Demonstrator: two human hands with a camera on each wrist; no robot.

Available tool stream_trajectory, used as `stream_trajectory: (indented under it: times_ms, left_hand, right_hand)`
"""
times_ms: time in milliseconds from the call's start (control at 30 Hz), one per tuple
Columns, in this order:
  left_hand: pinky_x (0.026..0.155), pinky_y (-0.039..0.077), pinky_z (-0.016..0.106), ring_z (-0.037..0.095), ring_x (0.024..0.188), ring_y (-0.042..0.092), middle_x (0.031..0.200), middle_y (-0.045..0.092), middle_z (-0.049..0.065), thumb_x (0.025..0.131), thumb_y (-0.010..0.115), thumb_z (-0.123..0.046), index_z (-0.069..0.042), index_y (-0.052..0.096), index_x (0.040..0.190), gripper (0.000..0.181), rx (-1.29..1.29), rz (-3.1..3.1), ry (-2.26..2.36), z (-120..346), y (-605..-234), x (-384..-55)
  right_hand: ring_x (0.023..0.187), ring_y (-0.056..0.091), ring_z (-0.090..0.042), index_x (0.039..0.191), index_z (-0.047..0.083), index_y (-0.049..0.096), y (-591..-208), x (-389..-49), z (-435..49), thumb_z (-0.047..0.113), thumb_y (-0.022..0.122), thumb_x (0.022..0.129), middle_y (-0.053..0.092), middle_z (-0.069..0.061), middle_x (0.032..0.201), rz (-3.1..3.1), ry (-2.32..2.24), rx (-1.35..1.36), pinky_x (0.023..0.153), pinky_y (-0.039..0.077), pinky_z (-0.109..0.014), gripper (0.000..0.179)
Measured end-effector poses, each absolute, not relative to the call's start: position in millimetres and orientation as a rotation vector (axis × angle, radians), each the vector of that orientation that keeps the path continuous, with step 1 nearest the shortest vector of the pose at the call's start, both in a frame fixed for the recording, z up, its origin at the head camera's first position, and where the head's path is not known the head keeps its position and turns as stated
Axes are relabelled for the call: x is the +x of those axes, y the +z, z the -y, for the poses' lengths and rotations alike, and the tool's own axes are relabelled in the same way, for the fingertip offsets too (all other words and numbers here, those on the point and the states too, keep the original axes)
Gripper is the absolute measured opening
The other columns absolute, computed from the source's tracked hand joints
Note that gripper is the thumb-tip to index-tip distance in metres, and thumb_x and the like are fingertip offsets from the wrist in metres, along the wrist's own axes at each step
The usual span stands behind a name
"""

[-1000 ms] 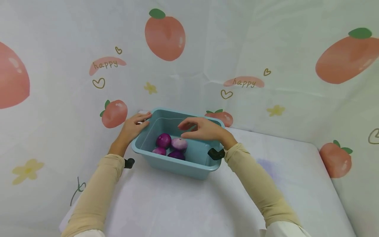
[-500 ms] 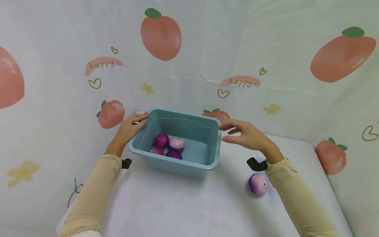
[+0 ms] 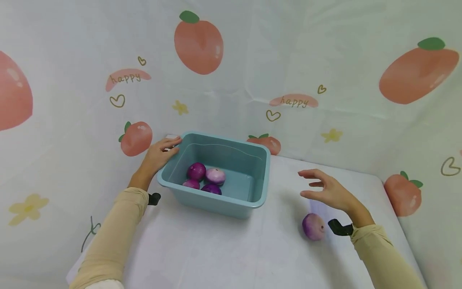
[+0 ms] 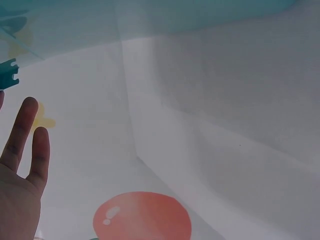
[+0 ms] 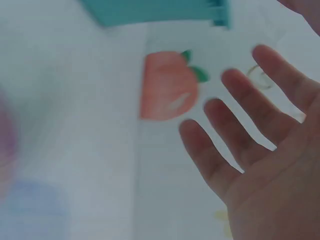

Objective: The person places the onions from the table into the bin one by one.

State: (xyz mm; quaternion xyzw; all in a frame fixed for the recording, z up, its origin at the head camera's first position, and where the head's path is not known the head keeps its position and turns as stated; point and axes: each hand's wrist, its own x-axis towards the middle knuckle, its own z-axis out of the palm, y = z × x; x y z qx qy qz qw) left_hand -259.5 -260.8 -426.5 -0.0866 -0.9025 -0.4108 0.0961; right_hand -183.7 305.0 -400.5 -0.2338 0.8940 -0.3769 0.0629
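Several red onions (image 3: 197,171) lie at the left end of a blue plastic tub (image 3: 238,182). My left hand (image 3: 159,155) rests on the tub's left rim; its visible fingers are straight in the left wrist view. Another red onion (image 3: 313,226), purple and pale, lies on the table right of the tub. Over the table, above and beyond that onion, my right hand (image 3: 330,192) hangs with spread fingers and nothing in it. In the right wrist view the tub's corner (image 5: 150,12) shows at the top and a blurred onion (image 5: 6,145) at the left edge.
A white-covered table (image 3: 216,253) bears the tub near its back edge. Behind and beside it hangs a white cloth (image 3: 231,68) printed with fruit, hearts and flowers. A bluish-purple patch (image 3: 321,208) marks the table by the single onion.
My right hand has moved from over the tub to the right, past its rim, and now hangs near the single onion, which it hid earlier. The left hand stays on the rim.
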Motion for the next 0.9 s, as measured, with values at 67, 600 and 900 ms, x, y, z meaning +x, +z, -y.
stream_trajectory:
  times_ms: [67, 600, 900]
  left_hand:
    - [0.097, 0.047, 0.039, 0.031, 0.139, 0.054, 0.152, 0.057, 0.003, 0.102, 0.062, -0.029, -0.022, 0.063, 0.141, 0.04, -0.252, 2.678, -1.214, 261, -426, -260]
    - [0.099, 0.048, 0.043, 0.031, 0.14, 0.053, 0.153, 0.056, 0.002, 0.102, 0.061, -0.03, -0.022, 0.061, 0.143, 0.042, -0.224, 2.704, -1.186, 259, -422, -259]
    - [0.098, 0.048, 0.041, 0.031, 0.138, 0.054, 0.153, 0.056, 0.003, 0.102, 0.061, -0.029, -0.021, 0.062, 0.143, 0.042, -0.231, 2.701, -1.193, 258, -423, -259]
  right_hand:
    - [0.122, 0.046, 0.018, 0.143, 0.021, 0.053, -414, -178, -311, 0.025, 0.077, 0.092, 0.057, -0.001, 0.145, -2.702, -1.155, -0.674, 0.101, 0.051, -0.022, 0.057]
    - [0.132, 0.052, -0.042, 0.148, 0.007, 0.047, -469, -146, -336, 0.031, 0.083, 0.084, 0.05, -0.016, 0.152, -2.557, -1.097, -0.506, 0.097, 0.053, -0.03, 0.077]
    - [0.121, 0.058, -0.02, 0.149, 0.007, 0.047, -484, -141, -331, 0.026, 0.086, 0.08, 0.051, -0.023, 0.15, -2.422, -1.148, -0.426, 0.089, 0.05, -0.018, 0.081]
